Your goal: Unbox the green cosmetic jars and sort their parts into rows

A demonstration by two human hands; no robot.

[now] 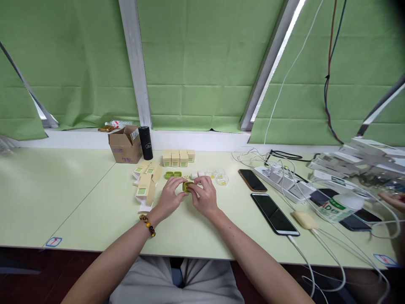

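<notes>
My left hand point(170, 196) and my right hand point(205, 197) meet over the table, both closed on one small green case point(186, 186). The left thumb and fingers pinch its left side. Fingertips of the right hand reach over its top and right side, hiding part of it. Just behind the hands, two more small green cases point(173, 174) sit side by side. Clear plastic pieces point(222, 178) and small whitish pieces lie beyond the right hand. To the left of my hands lie several opened cream cartons point(145, 185) with their flaps out.
Several closed cream boxes point(175, 158) stand in a row behind. A brown cardboard box point(125, 145) and a black bottle point(145, 142) are at back left. On the right are phones point(274, 213), a power strip point(281, 183), tangled cables, a white bottle point(341, 207) and another person's hand point(394, 200).
</notes>
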